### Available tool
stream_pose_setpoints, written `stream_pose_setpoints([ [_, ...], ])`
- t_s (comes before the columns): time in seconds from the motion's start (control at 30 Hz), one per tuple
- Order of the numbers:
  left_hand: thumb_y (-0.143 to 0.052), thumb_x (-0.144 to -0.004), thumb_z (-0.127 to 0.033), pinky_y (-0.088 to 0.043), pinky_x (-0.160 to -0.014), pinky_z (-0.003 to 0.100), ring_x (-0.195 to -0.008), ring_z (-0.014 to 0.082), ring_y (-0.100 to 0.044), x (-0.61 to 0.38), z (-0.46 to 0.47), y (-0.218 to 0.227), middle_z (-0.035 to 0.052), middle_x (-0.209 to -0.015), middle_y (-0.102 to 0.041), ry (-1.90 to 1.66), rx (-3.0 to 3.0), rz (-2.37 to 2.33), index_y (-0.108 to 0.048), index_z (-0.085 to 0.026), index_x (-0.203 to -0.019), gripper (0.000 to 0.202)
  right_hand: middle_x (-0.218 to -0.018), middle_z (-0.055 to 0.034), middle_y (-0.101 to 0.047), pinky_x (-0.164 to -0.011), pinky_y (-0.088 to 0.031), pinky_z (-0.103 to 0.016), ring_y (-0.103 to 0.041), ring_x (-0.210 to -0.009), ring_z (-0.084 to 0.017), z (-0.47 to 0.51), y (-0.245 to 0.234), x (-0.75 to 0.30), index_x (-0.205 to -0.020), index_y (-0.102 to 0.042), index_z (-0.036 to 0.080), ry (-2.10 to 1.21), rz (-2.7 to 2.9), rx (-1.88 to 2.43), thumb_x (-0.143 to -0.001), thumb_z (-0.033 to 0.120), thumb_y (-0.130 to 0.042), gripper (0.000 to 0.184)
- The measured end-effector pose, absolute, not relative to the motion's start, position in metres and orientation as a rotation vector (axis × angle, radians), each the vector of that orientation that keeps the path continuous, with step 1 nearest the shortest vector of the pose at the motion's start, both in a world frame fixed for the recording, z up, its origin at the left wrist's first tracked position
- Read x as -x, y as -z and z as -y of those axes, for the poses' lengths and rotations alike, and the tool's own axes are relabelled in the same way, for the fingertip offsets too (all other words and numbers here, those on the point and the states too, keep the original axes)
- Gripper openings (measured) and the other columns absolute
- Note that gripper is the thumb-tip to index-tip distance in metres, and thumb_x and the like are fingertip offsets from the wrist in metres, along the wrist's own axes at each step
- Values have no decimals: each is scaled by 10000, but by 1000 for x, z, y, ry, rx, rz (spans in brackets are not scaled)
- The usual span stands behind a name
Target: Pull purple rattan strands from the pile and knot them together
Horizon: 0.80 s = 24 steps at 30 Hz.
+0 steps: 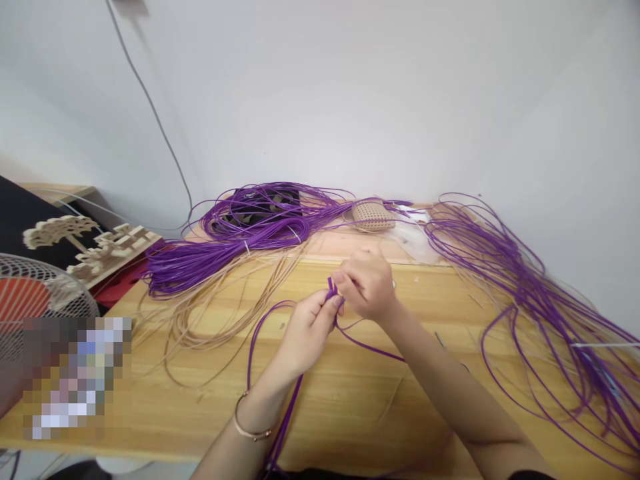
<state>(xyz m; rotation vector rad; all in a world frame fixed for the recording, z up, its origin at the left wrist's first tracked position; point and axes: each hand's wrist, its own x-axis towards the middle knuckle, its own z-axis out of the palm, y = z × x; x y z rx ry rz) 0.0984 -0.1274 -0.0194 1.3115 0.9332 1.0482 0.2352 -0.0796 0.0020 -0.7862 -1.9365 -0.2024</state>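
At the middle of the light wooden bench (150,407), a few thin purple plastic cords (332,291) are pinched together at their ends between the fingertips of the left hand (306,333) and the right hand (367,285), each grip clenched on the cords just above the benchtop. Only a short start of joined ends is seen at the fingertips, their lengths trailing loose toward the near edge. A thick purple cord bundle (210,257), loose beige strands (220,313), spread purple loops (540,300) and a small woven beige piece (373,215) are left lying unworked behind and beside the hands.
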Motion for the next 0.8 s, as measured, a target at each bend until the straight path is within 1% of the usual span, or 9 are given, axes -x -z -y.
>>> stream_pose_setpoints([
  [0.1,-577,-745,-562,-159,-377,179,-352,35,-186,-96,125,22,-110,-402,-254,-993,-1126,-838,-464,-171,-669,414,-548,-20,-531,-642,-329,-298,-483,-579,-126,66,2,-263,-654,-591,162,-202,1714,985,-912,565,-305,557],
  [0.17,-609,-697,-606,-149,-362,168,-333,25,-161,-96,123,25,-123,-383,-231,-994,-1044,-807,-448,-174,-660,462,-579,-37,-552,-600,-357,-284,-496,-574,-132,64,9,-276,-749,-629,154,-628,1380,1081,-828,737,-254,698],
  [0.23,-628,-669,-625,-147,-354,161,-326,19,-154,-98,123,27,-126,-377,-223,-1006,-1011,-795,-440,-173,-649,490,-639,-51,-586,-573,-375,-269,-503,-579,-128,71,17,-278,-823,-653,142,-1071,1187,1054,-723,801,-389,717],
  [0.27,-633,-669,-621,-146,-354,158,-327,16,-152,-99,124,27,-126,-379,-224,-1009,-1003,-796,-443,-170,-652,489,-672,-52,-601,-574,-381,-261,-506,-587,-120,78,20,-275,-851,-663,138,-1270,1159,1001,-681,763,-515,665],
  [0.33,-638,-684,-597,-143,-360,152,-334,11,-150,-101,125,28,-126,-392,-232,-1000,-991,-804,-454,-164,-671,470,-698,-36,-609,-579,-384,-238,-497,-589,-94,92,26,-265,-890,-675,139,-1556,1131,836,-619,578,-730,519],
  [0.4,-642,-693,-581,-143,-362,151,-337,10,-145,-102,127,28,-127,-397,-232,-976,-984,-796,-459,-163,-685,456,-644,-2,-588,-565,-374,-215,-470,-557,-66,103,30,-254,-871,-685,144,-1683,1084,672,-592,425,-808,415],
  [0.43,-643,-692,-580,-146,-359,152,-335,11,-143,-102,128,28,-128,-395,-228,-965,-981,-786,-458,-163,-684,456,-612,12,-576,-550,-365,-204,-459,-538,-57,105,31,-249,-845,-688,148,-1702,1051,614,-582,393,-820,383],
  [0.57,-653,-689,-581,-152,-354,152,-337,11,-138,-99,135,28,-128,-398,-215,-940,-971,-764,-444,-165,-664,465,-625,11,-599,-515,-347,-183,-458,-514,-43,105,33,-243,-773,-692,161,-1655,961,548,-568,363,-831,320],
  [0.8,-644,-705,-578,-135,-356,163,-338,13,-113,-93,148,29,-124,-404,-198,-850,-935,-665,-431,-172,-641,463,-580,36,-504,-546,-353,-212,-459,-551,-74,106,25,-242,-808,-655,174,-1658,994,306,-553,441,-822,406],
])
